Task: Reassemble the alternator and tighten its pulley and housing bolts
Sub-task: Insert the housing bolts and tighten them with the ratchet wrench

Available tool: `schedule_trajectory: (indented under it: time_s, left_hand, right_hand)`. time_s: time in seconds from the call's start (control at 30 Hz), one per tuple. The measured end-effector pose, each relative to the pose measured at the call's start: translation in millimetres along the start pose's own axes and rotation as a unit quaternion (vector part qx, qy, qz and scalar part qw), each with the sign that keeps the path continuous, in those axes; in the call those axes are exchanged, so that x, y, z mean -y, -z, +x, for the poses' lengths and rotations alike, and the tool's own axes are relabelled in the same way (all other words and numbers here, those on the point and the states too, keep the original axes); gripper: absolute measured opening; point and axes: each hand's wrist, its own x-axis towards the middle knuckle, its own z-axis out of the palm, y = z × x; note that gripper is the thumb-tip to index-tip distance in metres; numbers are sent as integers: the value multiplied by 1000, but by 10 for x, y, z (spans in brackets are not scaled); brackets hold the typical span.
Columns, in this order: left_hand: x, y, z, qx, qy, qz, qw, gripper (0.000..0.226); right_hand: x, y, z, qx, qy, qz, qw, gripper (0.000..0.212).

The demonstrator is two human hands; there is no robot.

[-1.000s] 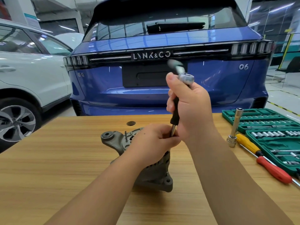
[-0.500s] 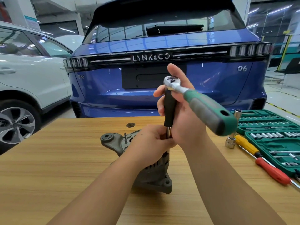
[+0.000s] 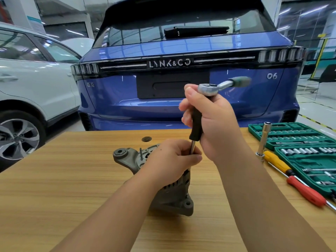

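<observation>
The grey alternator point(image 3: 171, 199) stands on the wooden table point(image 3: 54, 188), its mounting ear point(image 3: 121, 153) pointing left. My left hand point(image 3: 171, 159) rests on top of it and pinches the lower metal shaft point(image 3: 192, 147) of an upright extension bar. My right hand point(image 3: 212, 120) grips the bar's black sleeve point(image 3: 196, 124). A ratchet point(image 3: 209, 87) sits on the bar's top, its green handle point(image 3: 240, 81) blurred and pointing right and away. The bolt under the bar is hidden by my left hand.
A green socket set case point(image 3: 298, 142) lies open at the right. Beside it stand a tall chrome socket point(image 3: 263, 140) and lie a yellow screwdriver point(image 3: 276, 162) and a red one point(image 3: 305, 191). A blue car point(image 3: 163, 110) is parked behind the table, a white car point(image 3: 27, 91) at left.
The ratchet handle has kept swinging round the upright bar: from behind my right hand, out toward me on the right, now pointing right and away. My left hand and the alternator stayed put.
</observation>
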Motion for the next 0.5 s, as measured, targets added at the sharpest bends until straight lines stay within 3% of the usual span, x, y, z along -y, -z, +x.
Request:
schedule_trajectory:
  time_s: [0.1, 0.23, 0.5]
  left_hand:
    - [-10, 1, -1, -7, -3, -12, 1000, 10]
    - [-28, 13, -28, -5, 5, -34, 999, 7]
    - [33, 5, -6, -9, 12, -8, 1000, 8]
  right_hand:
    - [-73, -38, -9, 13, 65, 24, 998, 31]
    - [-137, -112, -30, 36, 142, -26, 989, 42]
    - [-45, -40, -31, 66, 67, 67, 993, 32]
